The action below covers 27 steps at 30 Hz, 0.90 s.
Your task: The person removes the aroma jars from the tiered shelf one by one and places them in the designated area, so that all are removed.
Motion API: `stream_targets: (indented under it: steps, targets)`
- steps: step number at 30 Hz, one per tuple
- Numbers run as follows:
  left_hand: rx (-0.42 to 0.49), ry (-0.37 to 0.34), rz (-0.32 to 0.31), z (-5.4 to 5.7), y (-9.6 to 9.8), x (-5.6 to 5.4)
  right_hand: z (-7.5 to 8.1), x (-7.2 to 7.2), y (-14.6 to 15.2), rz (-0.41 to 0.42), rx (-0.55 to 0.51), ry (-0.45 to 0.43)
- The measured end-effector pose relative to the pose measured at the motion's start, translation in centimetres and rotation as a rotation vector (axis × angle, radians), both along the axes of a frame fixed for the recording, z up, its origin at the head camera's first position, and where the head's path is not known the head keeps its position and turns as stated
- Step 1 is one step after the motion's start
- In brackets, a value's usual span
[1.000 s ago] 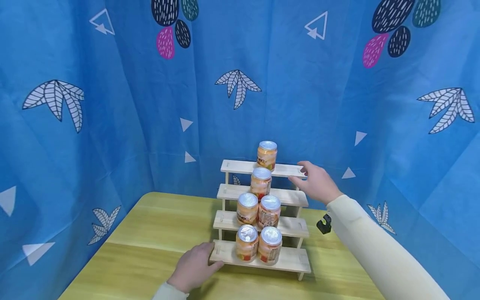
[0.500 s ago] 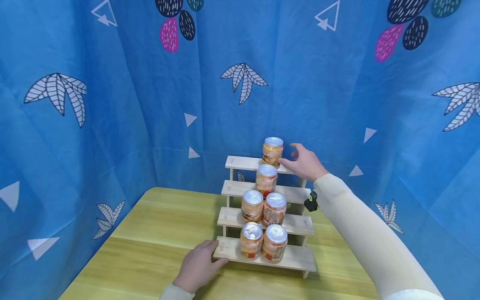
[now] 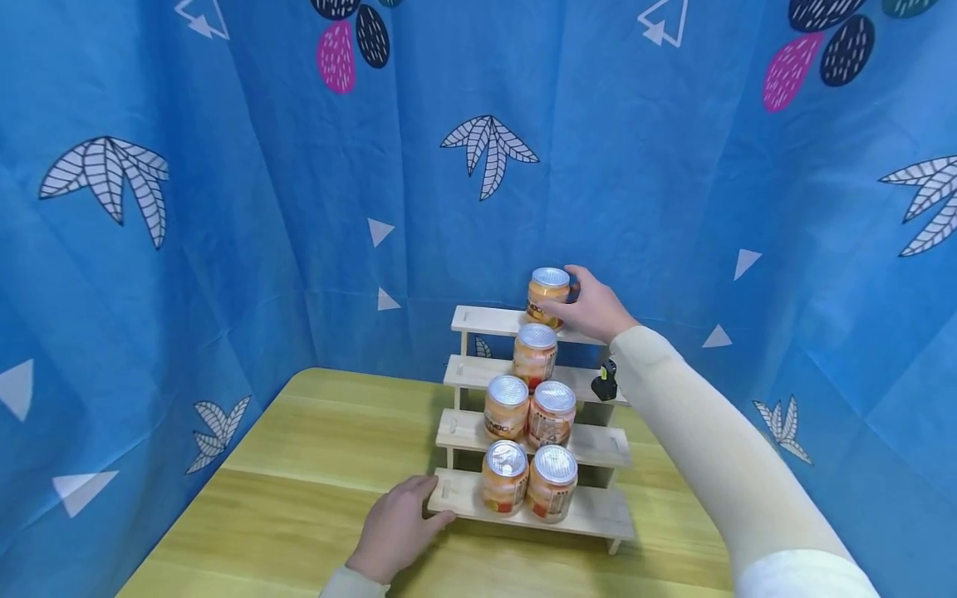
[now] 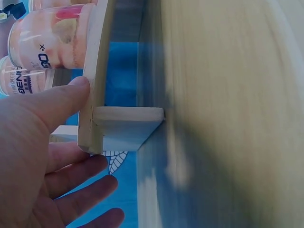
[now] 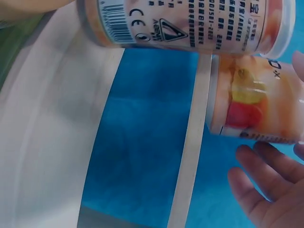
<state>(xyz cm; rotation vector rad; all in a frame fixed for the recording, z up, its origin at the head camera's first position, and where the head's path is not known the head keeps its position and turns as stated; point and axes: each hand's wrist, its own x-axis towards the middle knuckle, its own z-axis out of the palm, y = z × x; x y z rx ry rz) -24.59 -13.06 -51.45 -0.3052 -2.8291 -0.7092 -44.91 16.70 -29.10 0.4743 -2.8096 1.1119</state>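
Worrying about the top jar [image 3: 548, 291] here; it's on the highest step [image 3: 486, 319] with the right hand [image 3: 598, 311] curled round it, thumb across the front; can't tell how firm that hold is, and a couple of fingers hang off the side in the wrist view, so a smooth wall could slip or twist; a low pull forward might clip the jar on the step below [image 3: 535, 355]; meanwhile the left hand [image 3: 399, 527] pinches the end of the bottom step [image 3: 598, 511], and any tug there could rock the lot.
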Motion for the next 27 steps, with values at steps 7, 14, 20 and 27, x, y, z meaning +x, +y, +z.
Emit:
stream_targets:
  steps: [7,14,20,27]
  targets:
    - [0.016,-0.001,0.000,0.1,-0.1,0.3,-0.2,-0.3,-0.9,0.018,-0.023,-0.004]
    - [0.011,0.006,-0.007,0.5,0.1,0.6,-0.3,-0.6,-1.0,0.008,-0.045,0.012]
    - [-0.001,0.002,-0.023,1.0,0.4,0.2,-0.1,-0.7,-0.6,-0.016,-0.054,0.044]
    - [-0.018,-0.015,-0.022,0.9,0.1,0.0,-0.3,-0.8,0.7,-0.044,-0.062,0.066]
